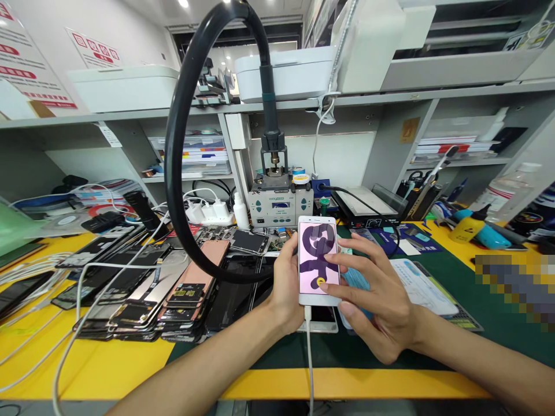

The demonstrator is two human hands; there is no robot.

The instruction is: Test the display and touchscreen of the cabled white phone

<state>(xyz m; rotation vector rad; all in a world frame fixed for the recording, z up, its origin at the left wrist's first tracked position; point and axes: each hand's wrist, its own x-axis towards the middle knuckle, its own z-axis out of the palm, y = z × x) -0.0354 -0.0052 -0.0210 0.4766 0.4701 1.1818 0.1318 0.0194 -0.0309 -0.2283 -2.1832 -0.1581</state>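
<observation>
A white smartphone [318,260] is held upright over the mat, its lit screen showing thick dark strokes on pale pink and a small yellow round spot near the bottom. My left hand [286,286] grips it along the left side, with the fingers behind it hidden. My right hand [377,294] is spread in front of the screen, its fingertips at or just over the glass; I cannot tell exact contact. A white charging cable [309,346] is plugged into the phone's lower edge. Under it, another phone [323,320] lies on the green mat [277,353].
Stacked phone parts [186,300] cover the left side. A black hose [173,144] arches from the soldering station [280,205]. On the right are a white tray [420,289], a hot plate [368,205] and a yellow bottle [470,225]. A grey shelf [381,98] runs behind.
</observation>
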